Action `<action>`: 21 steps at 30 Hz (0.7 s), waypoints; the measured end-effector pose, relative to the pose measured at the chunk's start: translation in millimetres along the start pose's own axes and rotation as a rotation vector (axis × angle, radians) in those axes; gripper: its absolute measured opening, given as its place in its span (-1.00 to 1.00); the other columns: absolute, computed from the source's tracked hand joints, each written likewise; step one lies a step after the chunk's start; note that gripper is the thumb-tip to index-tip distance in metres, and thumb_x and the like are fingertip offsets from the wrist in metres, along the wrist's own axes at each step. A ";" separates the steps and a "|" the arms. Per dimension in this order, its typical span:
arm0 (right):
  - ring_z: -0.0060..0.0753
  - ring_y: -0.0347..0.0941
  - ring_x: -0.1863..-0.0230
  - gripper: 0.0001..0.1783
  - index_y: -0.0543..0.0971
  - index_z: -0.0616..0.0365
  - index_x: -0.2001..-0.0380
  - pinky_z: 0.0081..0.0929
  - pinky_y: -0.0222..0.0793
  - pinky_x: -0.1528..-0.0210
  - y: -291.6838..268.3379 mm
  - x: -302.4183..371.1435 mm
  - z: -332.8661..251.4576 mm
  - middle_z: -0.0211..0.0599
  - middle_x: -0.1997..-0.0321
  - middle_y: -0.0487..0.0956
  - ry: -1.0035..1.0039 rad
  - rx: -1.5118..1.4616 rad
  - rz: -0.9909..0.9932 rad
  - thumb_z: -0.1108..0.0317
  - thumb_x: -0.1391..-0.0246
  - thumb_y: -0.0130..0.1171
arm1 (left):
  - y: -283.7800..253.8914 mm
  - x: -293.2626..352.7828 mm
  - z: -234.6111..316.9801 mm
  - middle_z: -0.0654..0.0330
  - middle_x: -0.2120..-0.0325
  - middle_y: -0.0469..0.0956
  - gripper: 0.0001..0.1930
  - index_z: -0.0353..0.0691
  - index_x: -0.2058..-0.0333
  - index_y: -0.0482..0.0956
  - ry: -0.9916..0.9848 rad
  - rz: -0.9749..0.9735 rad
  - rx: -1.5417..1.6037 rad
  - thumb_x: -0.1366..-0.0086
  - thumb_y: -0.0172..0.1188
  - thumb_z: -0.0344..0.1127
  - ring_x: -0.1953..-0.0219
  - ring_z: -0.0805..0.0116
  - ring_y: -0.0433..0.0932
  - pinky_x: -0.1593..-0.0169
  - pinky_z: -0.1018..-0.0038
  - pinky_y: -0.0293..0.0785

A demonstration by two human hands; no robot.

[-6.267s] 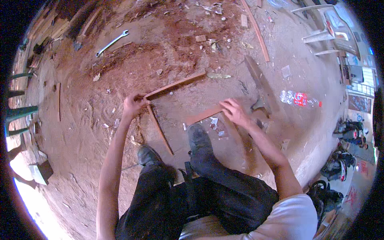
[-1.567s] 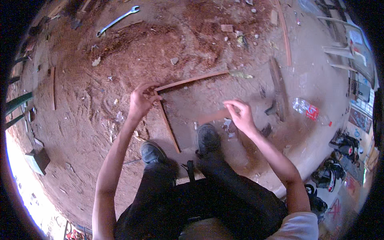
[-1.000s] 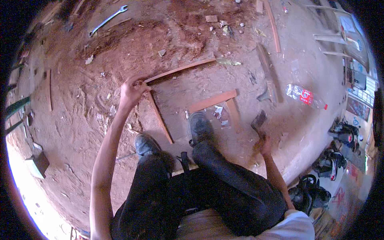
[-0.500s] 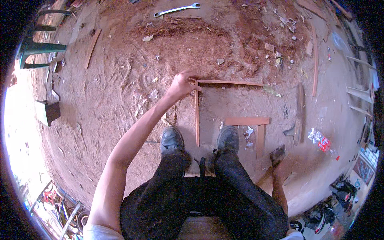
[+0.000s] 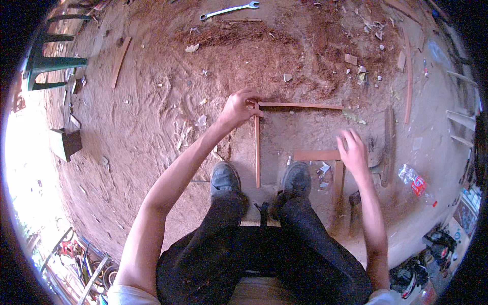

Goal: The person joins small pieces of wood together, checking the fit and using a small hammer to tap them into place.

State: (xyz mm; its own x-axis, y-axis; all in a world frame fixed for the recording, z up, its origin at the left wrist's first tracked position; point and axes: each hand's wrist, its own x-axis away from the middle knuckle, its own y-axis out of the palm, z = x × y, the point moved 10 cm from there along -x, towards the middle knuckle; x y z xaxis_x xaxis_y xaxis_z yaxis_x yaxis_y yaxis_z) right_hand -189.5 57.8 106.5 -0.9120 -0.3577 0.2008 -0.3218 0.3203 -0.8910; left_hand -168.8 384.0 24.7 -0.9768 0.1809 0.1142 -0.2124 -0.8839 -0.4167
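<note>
Two thin reddish wood strips meet at a corner on the ground, and my left hand [image 5: 242, 108] pinches that joint. One strip [image 5: 305, 105] runs right from it; the other strip [image 5: 257, 152] comes back toward my feet. My right hand [image 5: 353, 152], slightly blurred, is empty with fingers apart, over the right end of a short flat board [image 5: 315, 155]. Whether it touches the board I cannot tell. A second board [image 5: 338, 180] joins that one at an angle. Beside my right forearm lies a tool with a dark blocky head [image 5: 354, 199], its handle partly hidden.
A wrench [image 5: 229, 10] lies at the far side on sawdust-strewn dirt. To the right are a longer wood piece [image 5: 388, 147] and a plastic bottle [image 5: 413, 179]. A green chair [image 5: 56, 63] and a dark box [image 5: 66, 145] stand left. My shoes [image 5: 224, 177] flank the nearer strip.
My right hand has let go of the dark-headed tool, now on the ground, and moved forward over the short board. My left hand keeps its pinch on the strips' corner.
</note>
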 end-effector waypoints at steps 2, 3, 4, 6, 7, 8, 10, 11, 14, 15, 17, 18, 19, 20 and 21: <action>-0.09 0.45 -0.03 -0.60 0.49 0.20 -0.02 -0.21 0.40 -0.01 -1.5 -45.7 -60.0 -0.06 0.00 0.47 -0.309 0.062 0.103 0.39 -0.08 0.21 | -2.1 2.1 -2.8 0.04 0.23 0.58 -0.53 -0.23 0.17 0.65 -0.030 0.011 0.007 0.16 0.48 -0.37 0.17 0.10 0.61 0.08 0.32 0.58; -0.13 0.43 -0.05 -0.57 0.48 0.19 -0.04 -0.22 0.38 -0.04 10.6 -62.4 -75.3 -0.09 0.00 0.47 -0.375 0.078 0.097 0.38 -0.07 0.22 | -2.7 3.4 -6.0 0.05 0.23 0.58 -0.52 -0.23 0.16 0.65 -0.035 0.026 -0.013 0.17 0.49 -0.37 0.17 0.09 0.61 0.07 0.31 0.57; -0.16 0.42 -0.07 -0.54 0.47 0.18 -0.06 -0.23 0.36 -0.08 21.3 -74.0 -85.3 -0.11 0.00 0.47 -0.436 0.103 0.087 0.37 -0.05 0.22 | 0.3 3.0 -6.7 0.05 0.24 0.58 -0.52 -0.23 0.16 0.65 -0.037 0.039 -0.024 0.17 0.49 -0.37 0.16 0.08 0.60 0.06 0.31 0.56; -0.15 0.42 -0.04 -0.53 0.48 0.18 -0.05 -0.24 0.37 -0.07 50.6 -92.6 -102.8 -0.14 0.01 0.47 -0.556 0.185 0.002 0.38 -0.02 0.23 | -2.6 4.4 0.4 0.04 0.24 0.57 -0.49 -0.23 0.16 0.65 -0.041 0.081 -0.080 0.20 0.50 -0.36 0.16 0.06 0.60 0.06 0.29 0.55; -0.15 0.42 -0.03 -0.53 0.49 0.18 -0.04 -0.25 0.37 -0.07 66.3 -98.0 -108.6 -0.16 0.01 0.47 -0.618 0.225 -0.042 0.38 -0.01 0.23 | -4.3 5.9 2.2 0.04 0.25 0.57 -0.48 -0.23 0.15 0.64 -0.045 0.103 -0.107 0.21 0.51 -0.35 0.16 0.05 0.59 0.06 0.27 0.54; -0.15 0.42 -0.03 -0.54 0.49 0.18 -0.03 -0.25 0.37 -0.07 80.5 -103.1 -105.5 -0.16 0.01 0.47 -0.638 0.261 -0.049 0.39 0.00 0.22 | -4.2 6.3 2.5 0.03 0.25 0.57 -0.48 -0.23 0.15 0.64 -0.045 0.134 -0.084 0.21 0.50 -0.36 0.16 0.05 0.59 0.06 0.27 0.54; -0.16 0.42 -0.02 -0.56 0.49 0.19 0.00 -0.26 0.36 -0.06 103.1 -108.3 -108.7 -0.16 0.00 0.46 -0.682 0.326 -0.060 0.41 0.02 0.20 | -6.5 8.3 2.3 0.03 0.25 0.57 -0.47 -0.24 0.14 0.63 -0.048 0.197 -0.043 0.20 0.49 -0.36 0.17 0.04 0.59 0.07 0.27 0.54; -0.16 0.42 -0.01 -0.57 0.50 0.18 0.01 -0.25 0.37 -0.06 105.7 -109.1 -109.6 -0.17 0.01 0.45 -0.663 0.310 -0.063 0.42 0.02 0.20 | -7.0 9.7 2.0 0.03 0.25 0.57 -0.49 -0.25 0.14 0.63 -0.052 0.206 -0.046 0.19 0.47 -0.38 0.17 0.04 0.59 0.08 0.26 0.53; -0.14 0.44 0.05 -0.58 0.50 0.17 0.03 -0.21 0.38 -0.05 101.9 -103.3 -110.0 -0.16 0.05 0.44 -0.612 0.238 -0.043 0.45 0.04 0.18 | -9.8 12.0 6.3 0.01 0.24 0.56 -0.53 -0.26 0.14 0.62 -0.055 0.237 -0.064 0.14 0.40 -0.44 0.18 0.04 0.59 0.08 0.27 0.53; -0.13 0.45 0.07 -0.58 0.49 0.16 0.02 -0.19 0.39 -0.05 95.6 -98.6 -107.8 -0.15 0.08 0.43 -0.601 0.196 -0.017 0.45 0.03 0.18 | -11.4 13.1 8.9 0.01 0.23 0.56 -0.54 -0.27 0.14 0.62 -0.055 0.249 -0.078 0.13 0.38 -0.45 0.19 0.04 0.60 0.08 0.28 0.54; -0.09 0.46 0.10 -0.57 0.48 0.16 0.00 -0.15 0.40 -0.01 89.4 -94.3 -102.5 -0.13 0.10 0.41 -0.459 0.077 -0.091 0.46 0.01 0.17 | -18.1 16.0 16.3 0.01 0.20 0.56 -0.55 -0.27 0.13 0.62 -0.061 0.276 -0.107 0.12 0.35 -0.48 0.17 0.07 0.60 0.07 0.30 0.55; -0.06 0.46 0.11 -0.56 0.48 0.16 -0.02 -0.14 0.41 0.01 86.4 -91.7 -95.1 -0.13 0.10 0.40 -0.325 0.004 -0.192 0.47 0.00 0.17 | -21.6 17.8 20.5 0.02 0.18 0.56 -0.55 -0.27 0.13 0.62 -0.067 0.291 -0.118 0.12 0.33 -0.50 0.16 0.10 0.61 0.06 0.31 0.56; -0.03 0.46 0.12 -0.55 0.47 0.16 -0.04 -0.12 0.41 0.03 82.8 -87.0 -84.6 -0.12 0.10 0.39 -0.186 -0.062 -0.287 0.48 -0.01 0.17 | -23.4 16.4 30.8 0.02 0.17 0.56 -0.55 -0.27 0.13 0.62 -0.066 0.305 -0.121 0.12 0.32 -0.52 0.14 0.12 0.61 0.06 0.33 0.57; -0.01 0.46 0.11 -0.55 0.45 0.18 -0.06 -0.15 0.42 0.03 71.3 -83.3 -83.1 -0.13 0.09 0.39 -0.181 -0.131 -0.237 0.45 -0.04 0.14 | -24.8 16.1 39.7 0.03 0.15 0.56 -0.54 -0.26 0.12 0.62 -0.074 0.312 -0.081 0.11 0.32 -0.53 0.13 0.15 0.61 0.05 0.34 0.57; 0.01 0.46 0.10 -0.54 0.44 0.19 -0.09 -0.17 0.42 0.03 60.1 -79.7 -80.1 -0.13 0.08 0.39 -0.177 -0.199 -0.186 0.42 -0.07 0.12 | -26.0 16.8 49.0 0.04 0.14 0.55 -0.53 -0.26 0.10 0.61 -0.081 0.319 -0.040 0.10 0.31 -0.54 0.11 0.17 0.61 0.04 0.35 0.57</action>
State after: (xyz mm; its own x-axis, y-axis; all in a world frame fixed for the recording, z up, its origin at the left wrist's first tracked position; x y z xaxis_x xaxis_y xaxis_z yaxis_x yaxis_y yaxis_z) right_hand -156.6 175.7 69.6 -0.7803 -0.5672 0.2634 -0.5380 0.3939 -0.7453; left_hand -178.4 388.9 81.6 -0.9894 -0.1386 0.0430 0.1015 -0.8726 -0.4778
